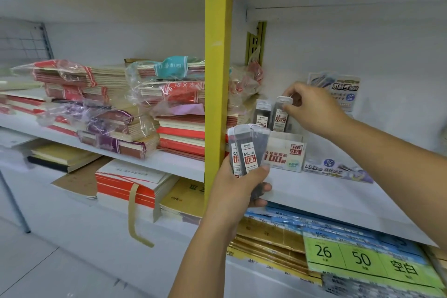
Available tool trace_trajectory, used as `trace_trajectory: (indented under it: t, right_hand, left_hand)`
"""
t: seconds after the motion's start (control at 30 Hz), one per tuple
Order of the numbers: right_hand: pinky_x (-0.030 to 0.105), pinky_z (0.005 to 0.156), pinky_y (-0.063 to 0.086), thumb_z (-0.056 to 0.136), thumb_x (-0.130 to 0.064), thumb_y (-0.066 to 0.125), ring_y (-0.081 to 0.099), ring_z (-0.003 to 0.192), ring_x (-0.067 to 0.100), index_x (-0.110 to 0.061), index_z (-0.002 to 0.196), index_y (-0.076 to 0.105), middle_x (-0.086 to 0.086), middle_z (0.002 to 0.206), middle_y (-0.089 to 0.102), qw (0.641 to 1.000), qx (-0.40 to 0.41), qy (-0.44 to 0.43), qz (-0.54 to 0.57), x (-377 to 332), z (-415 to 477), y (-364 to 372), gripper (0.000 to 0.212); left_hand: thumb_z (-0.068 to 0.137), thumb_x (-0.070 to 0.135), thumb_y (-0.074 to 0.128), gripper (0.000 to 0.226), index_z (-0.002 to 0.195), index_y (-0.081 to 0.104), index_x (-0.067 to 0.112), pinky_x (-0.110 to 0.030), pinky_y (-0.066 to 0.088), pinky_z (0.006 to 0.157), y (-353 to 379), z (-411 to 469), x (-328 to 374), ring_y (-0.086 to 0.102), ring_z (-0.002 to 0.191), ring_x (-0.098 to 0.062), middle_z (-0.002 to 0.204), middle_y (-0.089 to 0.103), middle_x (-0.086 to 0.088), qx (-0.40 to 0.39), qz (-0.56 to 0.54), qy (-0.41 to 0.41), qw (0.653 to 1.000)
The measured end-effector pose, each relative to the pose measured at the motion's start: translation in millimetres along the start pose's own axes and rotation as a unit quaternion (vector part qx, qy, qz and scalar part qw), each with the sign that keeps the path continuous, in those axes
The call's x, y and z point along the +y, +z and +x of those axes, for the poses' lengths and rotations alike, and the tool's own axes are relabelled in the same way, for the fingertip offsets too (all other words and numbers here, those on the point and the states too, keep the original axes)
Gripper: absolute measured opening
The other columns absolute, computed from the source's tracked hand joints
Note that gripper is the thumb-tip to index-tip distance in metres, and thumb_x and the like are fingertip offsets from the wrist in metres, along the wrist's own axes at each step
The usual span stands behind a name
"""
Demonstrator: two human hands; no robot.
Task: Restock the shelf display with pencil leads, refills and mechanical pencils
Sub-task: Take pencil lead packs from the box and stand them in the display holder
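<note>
My left hand (238,191) is gripping a fanned bunch of lead cases (249,150) in front of the white shelf (326,193). My right hand (312,111) is pinching the white cap of a single lead case (280,118), which is standing upright in the HB 0.5 display box (286,152), just beside another case (262,113). The box is sitting on the shelf near the yellow upright (216,80).

Glossy plastic and matt card on a smooth white shelf.
The lead cases (249,150) are smoky, translucent hard plastic with shiny white caps and paper labels; their display box (286,153) is matt printed card. The shelf (326,197) looks smooth and painted, the yellow upright (216,80) semi-glossy. Notebook stacks (180,128) have paper covers under crinkled, clear film.
</note>
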State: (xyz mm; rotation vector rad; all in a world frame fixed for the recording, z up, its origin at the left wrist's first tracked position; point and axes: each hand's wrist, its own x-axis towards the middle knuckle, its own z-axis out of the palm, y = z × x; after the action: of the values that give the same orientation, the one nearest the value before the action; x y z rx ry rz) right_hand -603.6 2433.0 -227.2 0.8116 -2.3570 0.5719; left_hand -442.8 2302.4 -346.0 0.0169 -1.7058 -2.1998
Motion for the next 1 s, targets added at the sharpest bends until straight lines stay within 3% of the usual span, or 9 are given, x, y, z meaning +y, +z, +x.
trace_trajectory:
  t: [0.13,0.33,0.5,0.6,0.63,0.73,0.8,0.87,1.0]
  right_hand:
    - [0.038,0.091,0.043,0.09,-0.026,0.064,0.052,0.104,0.026,-0.017,0.108,0.07,0.007,0.104,0.063,0.998,0.011,-0.007,-0.068,6,2,10,0.021]
    - [0.04,0.089,0.04,0.088,-0.028,0.067,0.048,0.109,0.032,-0.022,0.114,0.069,0.013,0.106,0.061,0.993,0.032,-0.017,-0.116,11,2,14,0.027]
    - [0.038,0.09,0.037,0.096,-0.033,0.054,0.045,0.113,0.031,-0.026,0.128,0.062,0.011,0.113,0.058,0.988,0.005,-0.014,-0.156,10,-3,6,0.034]
    - [0.035,0.09,0.037,0.097,-0.029,0.053,0.048,0.11,0.022,-0.021,0.124,0.064,0.004,0.11,0.063,0.998,0.04,-0.025,-0.045,-2,-23,-8,0.03]
    - [0.029,0.086,0.041,0.097,-0.03,0.053,0.052,0.104,0.014,-0.023,0.12,0.066,-0.003,0.106,0.065,0.999,0.042,-0.025,0.018,-9,-34,-14,0.028]
    - [0.007,0.069,0.044,0.091,-0.04,0.057,0.058,0.084,-0.011,-0.037,0.112,0.066,-0.024,0.092,0.065,0.975,-0.039,0.008,0.218,-33,-71,-24,0.023]
    - [0.01,0.069,0.049,0.086,-0.037,0.067,0.061,0.078,-0.008,-0.039,0.113,0.063,-0.017,0.09,0.067,0.944,-0.092,0.042,0.315,-44,-89,-24,0.027]
    - [0.017,0.067,0.052,0.084,-0.022,0.072,0.064,0.075,0.003,-0.031,0.115,0.062,-0.006,0.088,0.071,0.918,-0.094,0.073,0.378,-47,-98,-20,0.033]
    - [0.017,0.058,0.053,0.087,-0.005,0.067,0.068,0.068,0.006,-0.025,0.11,0.063,-0.001,0.086,0.076,0.878,-0.091,0.11,0.457,-41,-106,-21,0.031]
  left_hand:
    - [0.089,0.021,0.073,0.026,0.109,0.061,0.034,-0.022,0.056,0.058,0,-1,1,0.075,0.078,-0.013,0.093,0.076,0.013,-0.004,-0.006,-0.006,1.0]
    - [0.087,0.019,0.075,0.034,0.117,0.061,0.028,-0.025,0.057,0.06,-4,-2,3,0.076,0.087,-0.021,0.102,0.076,0.006,-0.006,-0.034,-0.019,0.999]
    - [0.086,0.019,0.077,0.037,0.119,0.062,0.025,-0.028,0.059,0.061,-6,-2,6,0.076,0.092,-0.021,0.103,0.077,0.004,-0.007,-0.055,-0.027,0.998]
    - [0.085,0.019,0.077,0.035,0.117,0.064,0.025,-0.029,0.059,0.063,-6,-3,8,0.075,0.095,-0.02,0.105,0.076,0.002,-0.012,-0.06,-0.027,0.998]
    - [0.085,0.019,0.077,0.034,0.117,0.064,0.026,-0.03,0.059,0.063,-6,-4,8,0.075,0.095,-0.019,0.105,0.076,0.001,-0.017,-0.06,-0.025,0.998]
    - [0.087,0.019,0.075,0.031,0.116,0.065,0.027,-0.029,0.059,0.064,-2,-8,10,0.074,0.095,-0.018,0.106,0.076,-0.001,-0.041,-0.055,-0.02,0.997]
    - [0.089,0.018,0.072,0.029,0.116,0.065,0.027,-0.029,0.059,0.065,2,-11,11,0.074,0.095,-0.018,0.106,0.076,-0.002,-0.06,-0.052,-0.02,0.997]
    - [0.09,0.018,0.072,0.029,0.117,0.065,0.027,-0.028,0.059,0.065,5,-14,10,0.074,0.097,-0.02,0.108,0.076,-0.004,-0.071,-0.054,-0.026,0.996]
    - [0.091,0.014,0.07,0.031,0.119,0.064,0.027,-0.029,0.06,0.065,8,-17,6,0.074,0.1,-0.023,0.109,0.076,-0.004,-0.069,-0.068,-0.032,0.995]
